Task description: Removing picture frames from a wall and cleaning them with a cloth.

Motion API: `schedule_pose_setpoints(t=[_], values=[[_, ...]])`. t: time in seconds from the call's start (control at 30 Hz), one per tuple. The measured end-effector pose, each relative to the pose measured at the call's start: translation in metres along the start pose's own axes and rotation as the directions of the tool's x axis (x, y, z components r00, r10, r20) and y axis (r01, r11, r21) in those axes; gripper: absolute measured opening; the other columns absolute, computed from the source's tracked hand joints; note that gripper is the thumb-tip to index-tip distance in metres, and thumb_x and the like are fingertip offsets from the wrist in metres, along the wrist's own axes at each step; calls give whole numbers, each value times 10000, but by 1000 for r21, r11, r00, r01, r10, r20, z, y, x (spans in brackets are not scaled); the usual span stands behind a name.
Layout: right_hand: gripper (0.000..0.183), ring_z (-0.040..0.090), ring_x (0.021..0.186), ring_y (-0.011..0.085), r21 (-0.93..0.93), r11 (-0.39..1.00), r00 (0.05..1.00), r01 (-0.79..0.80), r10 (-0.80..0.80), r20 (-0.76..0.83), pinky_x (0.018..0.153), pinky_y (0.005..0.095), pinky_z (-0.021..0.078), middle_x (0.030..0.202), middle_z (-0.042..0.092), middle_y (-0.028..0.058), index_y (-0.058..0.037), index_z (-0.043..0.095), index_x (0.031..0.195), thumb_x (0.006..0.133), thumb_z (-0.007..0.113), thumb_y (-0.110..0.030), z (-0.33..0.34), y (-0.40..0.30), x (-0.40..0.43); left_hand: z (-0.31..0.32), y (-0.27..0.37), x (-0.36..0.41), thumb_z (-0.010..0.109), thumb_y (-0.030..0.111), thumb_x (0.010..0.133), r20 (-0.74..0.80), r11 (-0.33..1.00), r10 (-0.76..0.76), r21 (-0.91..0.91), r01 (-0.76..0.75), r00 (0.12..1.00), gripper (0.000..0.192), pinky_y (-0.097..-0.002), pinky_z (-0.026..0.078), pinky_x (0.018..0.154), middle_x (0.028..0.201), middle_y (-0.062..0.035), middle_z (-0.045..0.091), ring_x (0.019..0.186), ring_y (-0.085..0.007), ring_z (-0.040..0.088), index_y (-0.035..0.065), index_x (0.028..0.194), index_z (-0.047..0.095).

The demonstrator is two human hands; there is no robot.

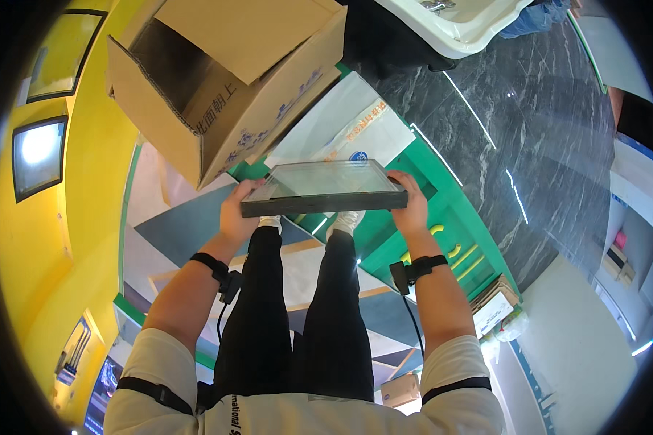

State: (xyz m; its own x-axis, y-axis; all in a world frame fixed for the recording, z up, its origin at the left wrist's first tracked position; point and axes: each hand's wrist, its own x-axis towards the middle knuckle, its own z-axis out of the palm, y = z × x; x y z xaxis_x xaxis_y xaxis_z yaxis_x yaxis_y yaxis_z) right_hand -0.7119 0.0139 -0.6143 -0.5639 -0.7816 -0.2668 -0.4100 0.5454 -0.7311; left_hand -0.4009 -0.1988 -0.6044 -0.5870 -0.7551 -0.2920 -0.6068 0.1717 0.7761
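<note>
Between my two hands is a flat rectangular frame (326,187) with a dark edge and a glass-like front that catches reflections. My left hand (241,209) grips its left end, thumb on the top face. At the opposite end my right hand (410,201) holds it the same way. The frame is tilted, its dark long edge turned towards me, in the air above my shoes (346,222). Just beyond it lies a white flat package (353,117) with printed tape. Which fingers reach under the frame is hidden.
A large cardboard box (272,125) with raised flaps stands open ahead on the left. Beyond it, at the top right, is a white sink (462,32). Framed panels (39,157) hang on the yellow wall (98,163). Dark marbled floor (457,114) extends right of the green panel (468,217).
</note>
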Motion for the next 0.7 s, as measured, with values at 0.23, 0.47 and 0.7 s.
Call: schedule_pose_setpoints(t=[0.23, 0.47, 0.7], values=[[381, 684, 918, 286, 325, 824, 835, -465, 530, -150, 834, 370, 554, 1104, 675, 184, -10, 621, 1113, 821, 823, -148, -2, 29, -30, 4, -5, 11, 692, -41, 833, 34, 997, -62, -50, 64, 997, 243, -335, 517, 917, 1172, -186, 710, 1081, -340, 692, 34, 1035, 580], [241, 646, 1071, 263, 351, 933, 833, -76, 253, -493, 886, 364, 539, 1168, 654, 138, 3, 686, 1115, 891, 749, -59, -39, -86, -40, -11, -6, 12, 701, -26, 844, 72, 999, -48, 5, 48, 996, 243, -329, 514, 931, 1182, -178, 713, 1122, -320, 690, 29, 1040, 567], [263, 604, 930, 348, -312, 948, 823, -63, -127, -553, 801, 446, 506, 978, 600, 143, -22, 724, 1056, 794, 750, -29, 8, -118, -25, -1, -9, 13, 724, -2, 843, 84, 999, -10, -29, 13, 996, 271, -320, 513, 944, 1228, -173, 701, 1160, -314, 682, 34, 1065, 574]])
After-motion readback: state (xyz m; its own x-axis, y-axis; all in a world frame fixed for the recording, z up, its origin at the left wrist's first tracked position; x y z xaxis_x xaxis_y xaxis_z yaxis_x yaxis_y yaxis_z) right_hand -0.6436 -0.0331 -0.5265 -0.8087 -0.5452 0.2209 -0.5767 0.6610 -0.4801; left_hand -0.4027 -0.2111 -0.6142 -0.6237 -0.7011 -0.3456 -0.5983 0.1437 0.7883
